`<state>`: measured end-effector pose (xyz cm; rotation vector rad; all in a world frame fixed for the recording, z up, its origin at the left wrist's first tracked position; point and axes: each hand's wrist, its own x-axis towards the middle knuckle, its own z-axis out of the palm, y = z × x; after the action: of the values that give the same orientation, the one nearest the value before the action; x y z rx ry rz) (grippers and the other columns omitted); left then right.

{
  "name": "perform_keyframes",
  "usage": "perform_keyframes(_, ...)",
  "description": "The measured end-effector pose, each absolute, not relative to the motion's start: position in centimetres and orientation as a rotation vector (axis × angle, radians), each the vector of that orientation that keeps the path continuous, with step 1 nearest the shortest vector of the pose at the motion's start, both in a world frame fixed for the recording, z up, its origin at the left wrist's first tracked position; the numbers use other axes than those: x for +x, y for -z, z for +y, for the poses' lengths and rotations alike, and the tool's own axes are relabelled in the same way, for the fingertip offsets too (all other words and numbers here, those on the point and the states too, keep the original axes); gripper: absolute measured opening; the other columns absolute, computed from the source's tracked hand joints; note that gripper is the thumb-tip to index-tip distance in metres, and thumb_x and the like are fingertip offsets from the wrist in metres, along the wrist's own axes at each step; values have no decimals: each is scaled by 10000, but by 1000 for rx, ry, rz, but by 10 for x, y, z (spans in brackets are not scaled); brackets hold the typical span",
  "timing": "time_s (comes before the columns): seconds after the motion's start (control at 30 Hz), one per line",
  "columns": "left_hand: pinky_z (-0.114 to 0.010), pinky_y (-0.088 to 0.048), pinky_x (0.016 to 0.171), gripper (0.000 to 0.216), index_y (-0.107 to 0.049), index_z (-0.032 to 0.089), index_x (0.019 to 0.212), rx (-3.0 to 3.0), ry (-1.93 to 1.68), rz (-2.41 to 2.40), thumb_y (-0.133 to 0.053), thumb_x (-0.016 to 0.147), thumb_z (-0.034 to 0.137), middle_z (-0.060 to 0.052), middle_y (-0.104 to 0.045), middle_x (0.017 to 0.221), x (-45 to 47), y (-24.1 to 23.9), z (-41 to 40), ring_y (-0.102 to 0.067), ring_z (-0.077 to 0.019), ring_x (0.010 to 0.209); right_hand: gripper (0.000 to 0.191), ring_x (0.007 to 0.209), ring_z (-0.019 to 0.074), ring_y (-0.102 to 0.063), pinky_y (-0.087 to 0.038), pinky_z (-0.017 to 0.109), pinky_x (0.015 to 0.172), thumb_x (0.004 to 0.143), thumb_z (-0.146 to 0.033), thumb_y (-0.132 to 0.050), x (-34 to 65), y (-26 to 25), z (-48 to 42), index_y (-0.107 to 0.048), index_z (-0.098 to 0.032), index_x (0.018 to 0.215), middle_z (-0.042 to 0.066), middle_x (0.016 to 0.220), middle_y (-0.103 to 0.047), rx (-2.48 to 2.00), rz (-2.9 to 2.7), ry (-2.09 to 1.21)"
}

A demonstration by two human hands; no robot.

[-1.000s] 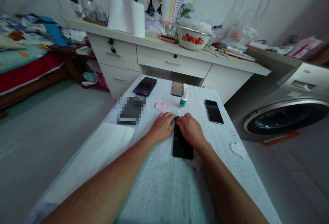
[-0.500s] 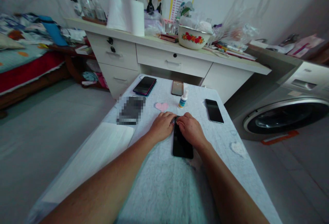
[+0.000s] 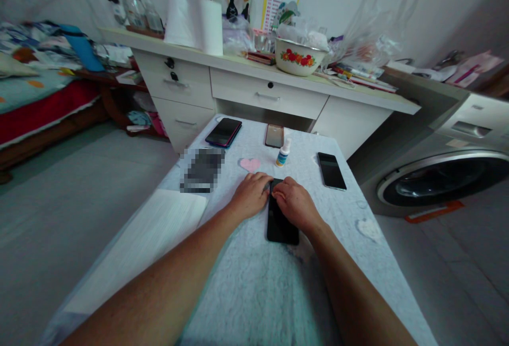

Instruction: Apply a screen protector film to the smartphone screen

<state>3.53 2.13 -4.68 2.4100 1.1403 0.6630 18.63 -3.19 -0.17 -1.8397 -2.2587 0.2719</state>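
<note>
A black smartphone (image 3: pixel 281 225) lies flat on the cloth-covered table, screen up. My left hand (image 3: pixel 251 195) grips its upper left edge, with the fingertips at the top corner. Over the upper part of the screen, my right hand (image 3: pixel 297 204) presses down with curled fingers. Anything pinched under those fingers is hidden. Just beyond the hands stands a small white spray bottle (image 3: pixel 282 154) with a blue and yellow label. A pink heart print (image 3: pixel 250 165) shows on the cloth left of the bottle.
Another phone (image 3: pixel 332 171) lies at the right and one more (image 3: pixel 224 132) at the far left. A phone case (image 3: pixel 274 136) is near the back edge. A pixelated dark item (image 3: pixel 203 170) sits at the left. Behind are a white desk (image 3: pixel 270 94) and a washing machine (image 3: pixel 445 139).
My right hand has shifted slightly towards me over the phone's screen. My left hand and the phone stay in place.
</note>
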Motion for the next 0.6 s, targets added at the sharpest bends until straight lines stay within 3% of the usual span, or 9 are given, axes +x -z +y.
perform_keyframes(0.6, -387, -394, 1035, 346, -576, 204, 1191, 2410, -661, 1144, -478, 862, 168, -63, -604, 1230, 36, 47, 22, -515, -220, 1172, 178, 824, 136, -552, -373, 226, 746, 923, -191, -487, 186, 6, -29, -660, -190, 885, 37, 907, -552, -1852, -2223, -231)
